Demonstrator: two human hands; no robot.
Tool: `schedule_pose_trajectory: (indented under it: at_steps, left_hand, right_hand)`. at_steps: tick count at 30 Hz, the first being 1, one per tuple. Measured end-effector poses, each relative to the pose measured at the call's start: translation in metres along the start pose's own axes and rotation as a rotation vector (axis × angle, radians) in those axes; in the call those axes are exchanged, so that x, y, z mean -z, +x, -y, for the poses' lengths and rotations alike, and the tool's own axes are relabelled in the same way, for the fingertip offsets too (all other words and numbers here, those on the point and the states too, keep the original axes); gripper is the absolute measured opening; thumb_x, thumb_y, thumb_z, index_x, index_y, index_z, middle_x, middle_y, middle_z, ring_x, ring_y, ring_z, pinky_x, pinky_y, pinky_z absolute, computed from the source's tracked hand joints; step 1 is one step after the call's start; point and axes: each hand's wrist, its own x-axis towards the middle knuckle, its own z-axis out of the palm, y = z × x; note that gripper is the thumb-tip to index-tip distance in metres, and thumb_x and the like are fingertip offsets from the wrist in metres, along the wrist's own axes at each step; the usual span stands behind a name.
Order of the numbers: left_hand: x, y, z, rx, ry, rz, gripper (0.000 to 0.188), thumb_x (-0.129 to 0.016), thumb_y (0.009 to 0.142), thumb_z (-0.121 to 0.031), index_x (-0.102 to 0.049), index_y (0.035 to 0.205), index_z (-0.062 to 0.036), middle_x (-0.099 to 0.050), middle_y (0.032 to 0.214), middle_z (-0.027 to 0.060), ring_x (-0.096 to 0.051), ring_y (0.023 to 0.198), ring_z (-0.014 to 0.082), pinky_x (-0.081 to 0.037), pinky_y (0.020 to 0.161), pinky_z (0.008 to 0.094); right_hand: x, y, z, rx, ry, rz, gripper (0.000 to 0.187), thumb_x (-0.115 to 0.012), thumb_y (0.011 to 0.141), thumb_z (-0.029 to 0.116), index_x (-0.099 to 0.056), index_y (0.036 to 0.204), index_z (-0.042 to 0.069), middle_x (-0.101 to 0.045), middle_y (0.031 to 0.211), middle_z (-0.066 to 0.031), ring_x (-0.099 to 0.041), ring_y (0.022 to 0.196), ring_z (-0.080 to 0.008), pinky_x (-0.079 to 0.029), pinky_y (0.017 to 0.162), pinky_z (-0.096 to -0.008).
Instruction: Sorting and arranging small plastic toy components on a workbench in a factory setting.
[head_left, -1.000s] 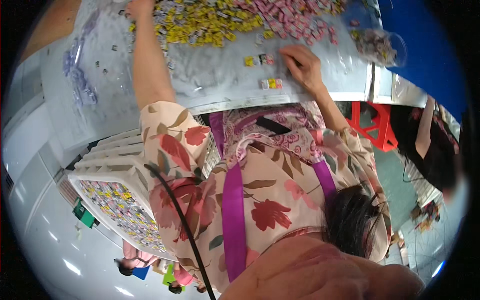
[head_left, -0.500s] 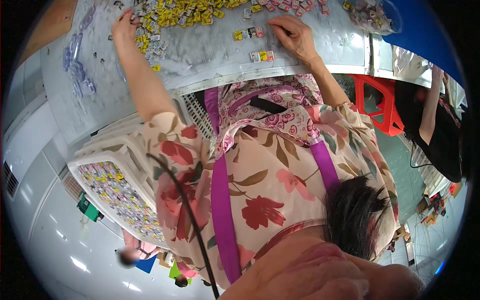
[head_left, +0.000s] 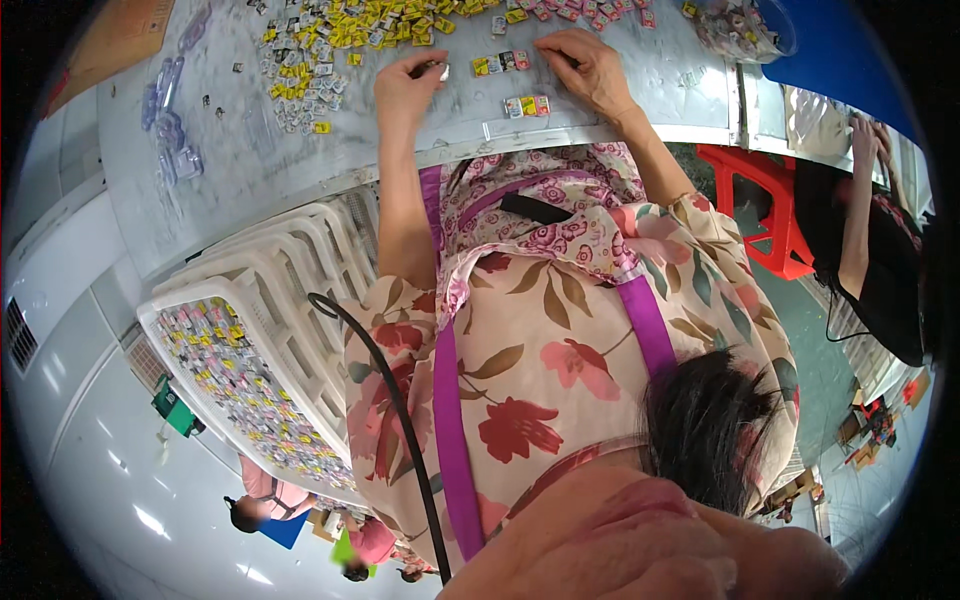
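My left hand (head_left: 403,92) is closed in a pinch on a small white piece (head_left: 445,71), just above the table and left of a short row of small blocks (head_left: 500,63). That row has yellow, white, black and pink parts. Nearer the table edge lies a second short row (head_left: 527,106) in white, yellow and pink. My right hand (head_left: 592,75) rests on the table just right of the rows, its fingers curled together; whether anything is between them is hidden. Beyond my hands spreads a pile of small yellow pieces (head_left: 370,25), with white pieces (head_left: 305,105) and pink pieces (head_left: 600,12) beside it.
Clear purple-tinted plastic parts (head_left: 170,135) lie on the table's left. A clear round tub (head_left: 740,35) of small pieces stands far right. Left of me, white plastic trays (head_left: 300,260) are stacked on edge. A red stool (head_left: 760,205) and another person (head_left: 875,240) are at right.
My left hand has come right and nearer from the far left side of the pile, now with a small white piece in its fingers. My right hand has stayed almost still.
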Motion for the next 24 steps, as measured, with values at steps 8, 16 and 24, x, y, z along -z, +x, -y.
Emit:
schedule_pose_trajectory:
  at_steps: [8, 16, 24]
  left_hand:
    - [-0.039, -0.005, 0.001, -0.121, 0.209, -0.118, 0.018, -0.075, 0.080, -0.016, -0.078, 0.097, -0.0106, -0.070, 0.070, 0.0038, -0.064, 0.062, 0.0095, -0.049, 0.059, 0.0252]
    - [-0.036, -0.010, -0.010, -0.174, 0.279, -0.193, 0.021, -0.077, 0.076, -0.025, -0.079, 0.095, -0.0148, -0.070, 0.070, 0.0063, -0.065, 0.063, 0.0147, -0.050, 0.062, 0.0292]
    - [-0.039, -0.007, -0.003, -0.247, 0.362, -0.239, 0.022, -0.077, 0.077, -0.026, -0.079, 0.096, -0.0147, -0.072, 0.074, 0.0088, -0.068, 0.067, 0.0181, -0.052, 0.066, 0.0305]
  right_hand:
    - [-0.005, 0.015, -0.004, 0.031, -0.178, -0.016, 0.027, -0.071, 0.087, 0.014, -0.069, 0.113, 0.009, -0.068, 0.097, -0.0082, -0.065, 0.081, -0.0234, -0.052, 0.071, -0.0321]
    - [-0.007, 0.051, 0.015, 0.191, -0.287, 0.096, 0.023, -0.058, 0.089, 0.011, -0.066, 0.109, 0.004, -0.065, 0.104, -0.0157, -0.063, 0.095, -0.0367, -0.052, 0.080, -0.0429]
    - [-0.013, 0.053, 0.018, 0.018, -0.378, 0.200, 0.017, -0.054, 0.090, 0.013, -0.063, 0.101, 0.003, -0.063, 0.102, -0.0149, -0.062, 0.092, -0.0363, -0.051, 0.078, -0.0448]
